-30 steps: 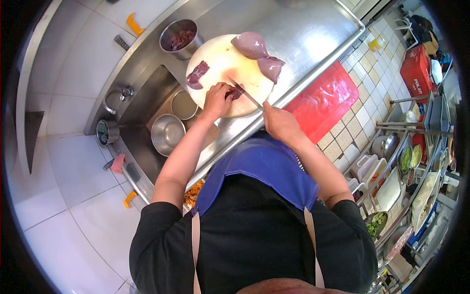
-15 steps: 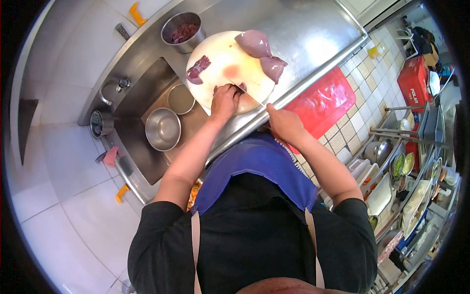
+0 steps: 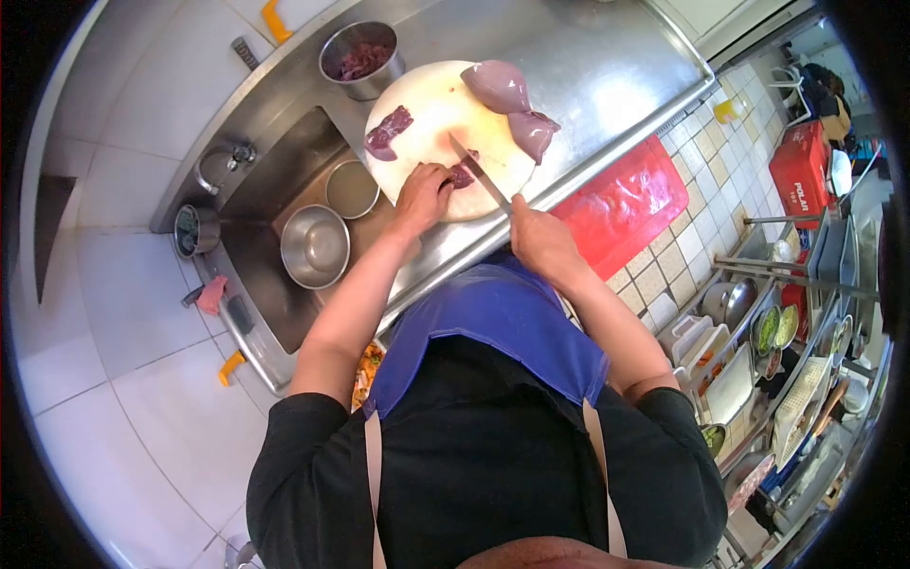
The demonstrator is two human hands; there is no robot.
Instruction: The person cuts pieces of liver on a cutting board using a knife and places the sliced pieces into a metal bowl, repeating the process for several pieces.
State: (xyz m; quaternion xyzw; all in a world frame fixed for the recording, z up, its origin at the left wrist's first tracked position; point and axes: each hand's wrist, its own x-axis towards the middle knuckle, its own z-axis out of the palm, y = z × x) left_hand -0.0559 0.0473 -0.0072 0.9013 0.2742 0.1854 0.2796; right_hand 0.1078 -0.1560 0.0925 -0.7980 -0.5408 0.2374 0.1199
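Observation:
A round pale cutting board (image 3: 427, 114) lies on the steel counter. My right hand (image 3: 544, 242) is closed round the handle of a knife (image 3: 485, 177), its blade pointing away over the board. Beside the blade is a small piece of dark red meat (image 3: 461, 177). My left hand (image 3: 424, 199) has curled fingers, with the fingertips against that piece's left side. Another dark red slab of meat (image 3: 388, 134) rests at the board's left. Two glossy, smooth, pinkish-brown lumps of organ meat (image 3: 499, 88) lie at its upper right edge.
A steel pot (image 3: 361, 66) holding cut red meat stands behind the board. Left of me is a sink (image 3: 275, 204) with a steel bowl (image 3: 316, 248) and a round container (image 3: 352, 190). A red tray (image 3: 621, 209) sits beyond the counter edge, right. Shelves (image 3: 806, 268) hold containers.
The knife blade has turned from edge-on to showing its flat side, and my right hand has shifted slightly left. My left hand has drawn back a little to the left, uncovering more of the meat.

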